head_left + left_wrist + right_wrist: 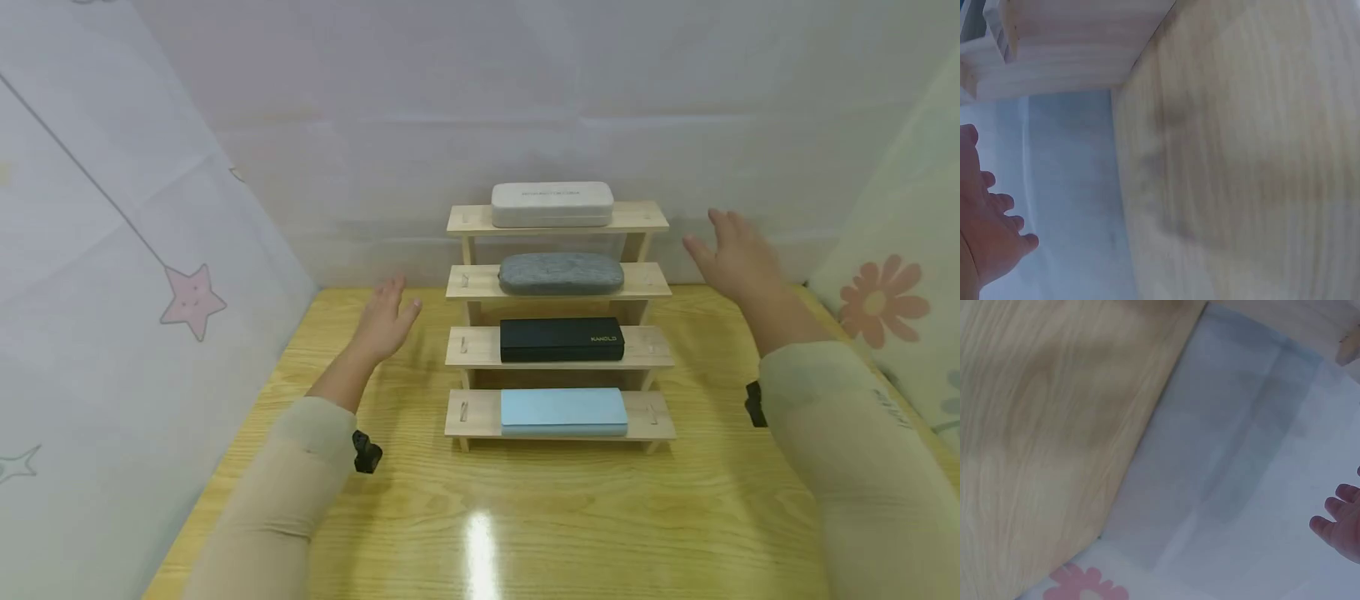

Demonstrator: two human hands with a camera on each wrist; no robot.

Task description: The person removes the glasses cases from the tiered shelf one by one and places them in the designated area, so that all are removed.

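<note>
A light wooden tiered stand [475, 347] holds one case per shelf. From the top down come a white glasses case [552, 206], a grey fabric glasses case [561, 274], a black glasses case [562, 340] and a light blue glasses case [564, 411]. My left hand [384, 323] hovers to the left of the stand, thumb apart from the fingers, holding nothing. On the other side my right hand [735, 254] is raised to the right of the upper shelves, fingers extended and touching nothing. Each wrist view shows only part of its hand, against the pale backdrop.
The stand rests on a glossy wooden table [420, 517]. Pale cloth walls [420, 125] enclose the back and both sides, with a pink star [192, 300] printed at left and a red flower [885, 300] at right. Black wrist cameras [367, 452] sit under both sleeves.
</note>
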